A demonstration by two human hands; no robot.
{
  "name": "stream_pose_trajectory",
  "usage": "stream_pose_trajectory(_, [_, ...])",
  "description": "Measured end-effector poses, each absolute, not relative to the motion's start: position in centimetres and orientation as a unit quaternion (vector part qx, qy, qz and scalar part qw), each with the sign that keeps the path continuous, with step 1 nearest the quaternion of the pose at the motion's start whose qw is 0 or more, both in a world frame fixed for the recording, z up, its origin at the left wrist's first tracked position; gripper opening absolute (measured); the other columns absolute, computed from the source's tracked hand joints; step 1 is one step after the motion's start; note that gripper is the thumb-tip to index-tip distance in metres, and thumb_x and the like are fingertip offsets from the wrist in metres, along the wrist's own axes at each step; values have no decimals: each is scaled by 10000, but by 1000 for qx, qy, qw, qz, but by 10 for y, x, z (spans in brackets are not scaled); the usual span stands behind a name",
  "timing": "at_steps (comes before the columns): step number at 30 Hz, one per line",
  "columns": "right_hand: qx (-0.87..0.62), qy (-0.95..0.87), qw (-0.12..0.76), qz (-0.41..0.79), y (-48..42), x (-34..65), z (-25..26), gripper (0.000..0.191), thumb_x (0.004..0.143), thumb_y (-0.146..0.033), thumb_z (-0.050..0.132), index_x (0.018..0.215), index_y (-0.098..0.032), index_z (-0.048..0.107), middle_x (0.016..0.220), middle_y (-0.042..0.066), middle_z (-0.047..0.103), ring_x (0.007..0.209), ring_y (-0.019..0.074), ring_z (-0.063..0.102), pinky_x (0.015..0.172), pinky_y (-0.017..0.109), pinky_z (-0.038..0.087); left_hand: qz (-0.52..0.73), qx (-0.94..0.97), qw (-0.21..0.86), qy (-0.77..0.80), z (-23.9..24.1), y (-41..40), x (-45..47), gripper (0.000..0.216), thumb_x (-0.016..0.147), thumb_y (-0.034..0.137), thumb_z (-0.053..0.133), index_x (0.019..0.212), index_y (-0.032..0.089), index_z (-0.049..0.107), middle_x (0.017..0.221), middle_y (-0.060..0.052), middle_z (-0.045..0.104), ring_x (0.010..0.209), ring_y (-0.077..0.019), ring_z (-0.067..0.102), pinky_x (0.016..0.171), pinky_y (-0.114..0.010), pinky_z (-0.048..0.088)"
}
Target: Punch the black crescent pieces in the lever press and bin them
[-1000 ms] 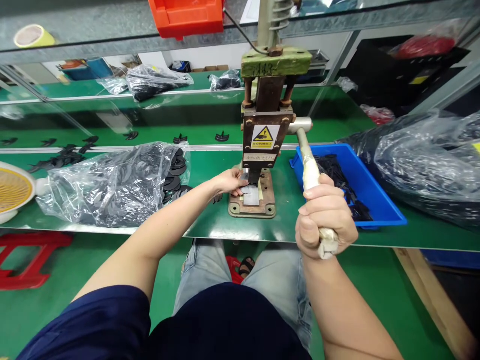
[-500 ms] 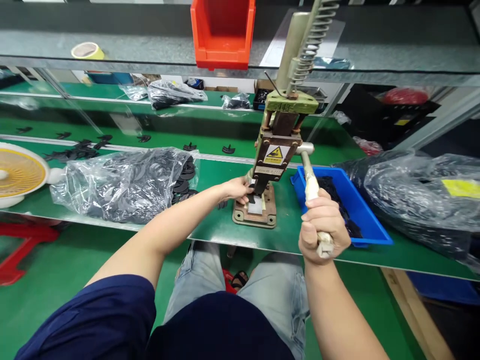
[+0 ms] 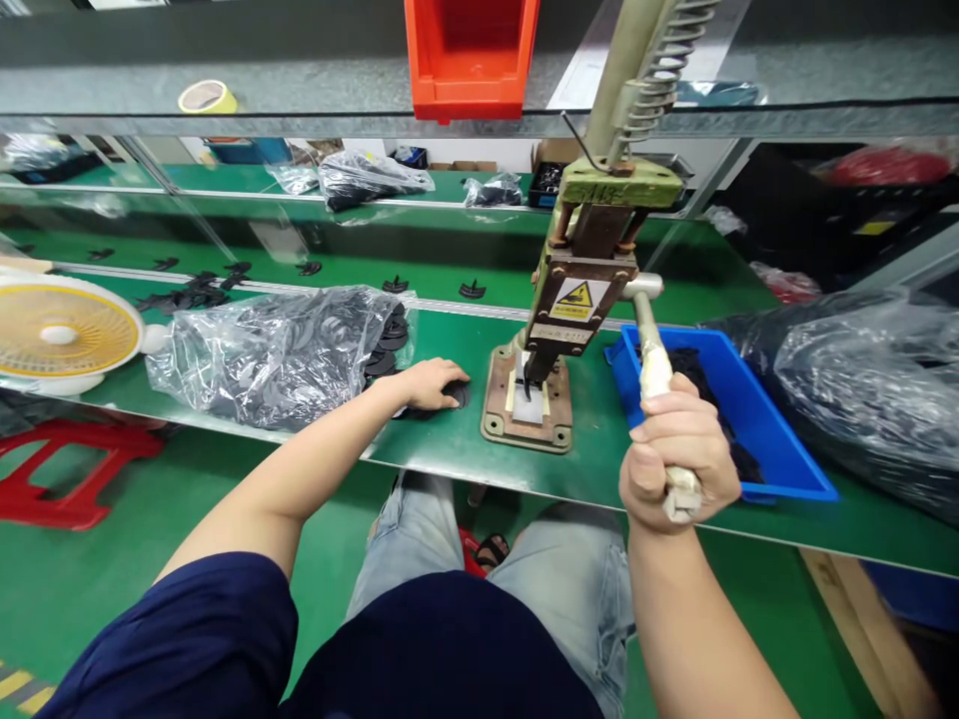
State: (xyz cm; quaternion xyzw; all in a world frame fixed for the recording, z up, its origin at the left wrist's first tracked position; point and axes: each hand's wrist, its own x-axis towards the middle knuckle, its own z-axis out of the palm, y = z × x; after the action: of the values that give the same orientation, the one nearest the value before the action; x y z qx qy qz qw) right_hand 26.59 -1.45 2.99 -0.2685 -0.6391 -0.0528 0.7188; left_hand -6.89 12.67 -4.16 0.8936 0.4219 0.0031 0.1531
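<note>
A manual lever press (image 3: pixel 580 290) stands on the green bench, with a black piece (image 3: pixel 530 377) standing under its ram on the base plate (image 3: pixel 498 414). My right hand (image 3: pixel 678 459) is wrapped round the taped press handle (image 3: pixel 653 364), pulled low toward me. My left hand (image 3: pixel 427 384) lies flat, fingers out, on loose black parts (image 3: pixel 454 397) just left of the press, beside an open plastic bag of black parts (image 3: pixel 277 355).
A blue bin (image 3: pixel 779 454) with black parts sits right of the press, with large plastic bags (image 3: pixel 861 389) behind it. A small fan (image 3: pixel 64 335) is at the left. A red bin (image 3: pixel 472 55) and tape roll (image 3: pixel 206 97) rest on the shelf above.
My left hand has drawn back from under the press ram to the loose black parts on the left. My right hand keeps its grip on the handle.
</note>
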Motion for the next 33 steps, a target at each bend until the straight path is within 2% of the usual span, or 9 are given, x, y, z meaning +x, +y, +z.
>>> stream_pose_trajectory(4, [-256, -647, 716, -57, -14, 266, 31, 186, 815, -263, 684, 679, -246, 557, 677, -38, 629, 830, 183, 682, 1077, 579, 544, -8, 910, 132, 393, -48, 135, -64, 466, 932, 362, 701, 1373, 213, 690, 1374, -107, 682, 1298, -268, 624, 1126, -345, 457])
stream_pose_trajectory(11, [-252, -649, 716, -48, -14, 267, 32, 154, 763, -220, 686, 671, -231, 563, 682, -46, 641, 834, 173, 684, 1086, 573, 516, -43, 931, 137, 335, -39, 144, -74, 404, 950, 300, 675, 1345, 217, 704, 1386, -85, 694, 1299, -239, 638, 1091, -298, 473])
stream_pose_trajectory(13, [-252, -650, 715, -49, -13, 268, 32, 147, 748, -208, 682, 668, -230, 561, 683, -47, 640, 836, 175, 683, 1079, 579, 517, -52, 933, 118, 337, -35, 142, -71, 401, 965, 330, 651, 1345, 212, 699, 1363, -91, 703, 1268, -251, 656, 1063, -311, 493])
stream_pose_trajectory(16, [-251, -650, 715, -53, -13, 267, 32, 147, 741, -210, 681, 665, -233, 557, 677, -48, 633, 828, 178, 681, 1064, 581, 527, -48, 931, 75, 354, -30, 136, -61, 374, 1018, 346, 542, 1340, 223, 687, 1286, -92, 734, 1186, -252, 693, 994, -323, 525])
stream_pose_trajectory(19, [-259, -644, 717, -54, -14, 266, 32, 156, 763, -245, 683, 670, -243, 558, 668, -50, 623, 811, 179, 679, 1059, 587, 538, -45, 924, 41, 377, -32, 134, -49, 370, 1039, 261, 431, 1305, 207, 684, 1224, -106, 746, 1124, -249, 715, 925, -328, 545])
stream_pose_trajectory(24, [-273, -638, 718, -49, -16, 264, 32, 176, 804, -274, 674, 670, -247, 563, 672, -37, 622, 816, 189, 670, 1067, 602, 541, -32, 917, 43, 396, -33, 137, -45, 377, 1009, 263, 493, 1351, 210, 643, 1253, -106, 709, 1155, -259, 703, 952, -329, 545])
stream_pose_trajectory(29, [-269, -642, 715, -53, -16, 265, 32, 184, 807, -275, 689, 682, -257, 556, 668, -41, 615, 811, 202, 669, 1054, 618, 547, 4, 893, 49, 447, -11, 135, -54, 577, 959, 209, 543, 1528, 188, 453, 1322, -137, 689, 1175, -283, 695, 943, -338, 541])
stream_pose_trajectory(31, [-268, -642, 716, -55, -15, 265, 32, 187, 801, -273, 695, 681, -260, 552, 668, -42, 613, 805, 207, 667, 1043, 625, 549, 1, 888, 43, 458, -3, 132, -55, 548, 944, 193, 552, 1487, 159, 485, 1276, -157, 704, 1143, -303, 701, 924, -353, 540])
stream_pose_trajectory(33, [-267, -639, 719, -55, -15, 265, 32, 184, 798, -274, 694, 679, -261, 554, 668, -38, 613, 802, 212, 664, 1034, 631, 548, 1, 889, 47, 455, 1, 129, -52, 438, 934, 183, 558, 1371, 161, 583, 1225, -154, 710, 1100, -306, 705, 916, -362, 540])
